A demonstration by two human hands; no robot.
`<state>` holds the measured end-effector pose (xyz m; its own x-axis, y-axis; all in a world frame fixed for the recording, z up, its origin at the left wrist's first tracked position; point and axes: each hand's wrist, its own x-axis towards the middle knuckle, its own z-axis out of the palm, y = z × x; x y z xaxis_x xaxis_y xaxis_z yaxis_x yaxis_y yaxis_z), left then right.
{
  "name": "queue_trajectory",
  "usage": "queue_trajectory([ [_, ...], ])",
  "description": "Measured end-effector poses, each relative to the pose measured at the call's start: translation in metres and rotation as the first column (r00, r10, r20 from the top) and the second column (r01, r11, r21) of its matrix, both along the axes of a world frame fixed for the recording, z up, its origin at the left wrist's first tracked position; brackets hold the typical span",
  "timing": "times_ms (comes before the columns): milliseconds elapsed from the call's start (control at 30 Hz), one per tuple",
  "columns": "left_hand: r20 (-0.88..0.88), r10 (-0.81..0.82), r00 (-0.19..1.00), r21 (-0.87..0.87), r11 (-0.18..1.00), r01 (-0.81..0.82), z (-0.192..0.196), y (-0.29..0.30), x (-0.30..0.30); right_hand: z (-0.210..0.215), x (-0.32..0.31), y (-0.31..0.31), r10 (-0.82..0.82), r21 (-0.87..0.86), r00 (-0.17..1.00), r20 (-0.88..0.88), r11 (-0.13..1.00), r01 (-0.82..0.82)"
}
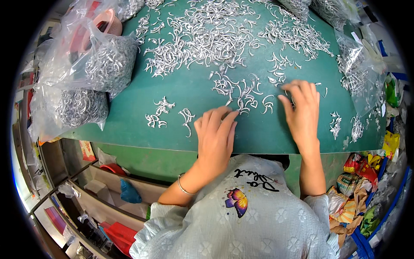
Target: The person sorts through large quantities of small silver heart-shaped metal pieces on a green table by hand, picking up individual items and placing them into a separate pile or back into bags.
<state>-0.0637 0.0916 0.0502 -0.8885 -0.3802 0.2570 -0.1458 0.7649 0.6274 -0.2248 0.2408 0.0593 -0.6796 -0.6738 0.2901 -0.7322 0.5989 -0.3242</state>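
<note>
Many small, curved, silver-coloured metal pieces (211,34) lie spread over a green tabletop (172,93). My left hand (215,134) rests palm down near the front edge, its fingers bent and a little apart. Its index fingertip is close to a loose cluster of the pieces (248,97). To the right, my right hand (303,112) hovers low over the table with thumb and index finger apart. A small glint shows between them, too blurred to name. A little group of pieces (186,115) lies just left of my left hand.
Clear plastic bags (110,64) full of similar pieces stand at the left, with a pink basket (108,22) behind. Another bag (355,64) lies at the right edge. Small piles (356,128) sit front right. Below the table are a drawer (108,194) and colourful packages (362,172).
</note>
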Motion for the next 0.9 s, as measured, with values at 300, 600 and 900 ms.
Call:
queue_trajectory([
  [300,0.023,-0.079,0.997,-0.127,0.989,0.082,-0.003,-0.023,-0.047,-0.008,-0.001,-0.001,0.037,-0.066,0.996,0.077,0.997,-0.032],
  [600,0.07,-0.088,0.994,-0.267,0.958,0.104,-0.012,-0.047,-0.063,-0.008,-0.014,0.009,0.161,0.02,0.983,0.086,0.986,-0.163],
  [900,0.074,-0.123,0.99,-0.236,0.962,0.137,-0.011,-0.035,-0.066,-0.009,-0.008,0.017,0.093,0.043,0.993,0.078,0.994,-0.097],
])
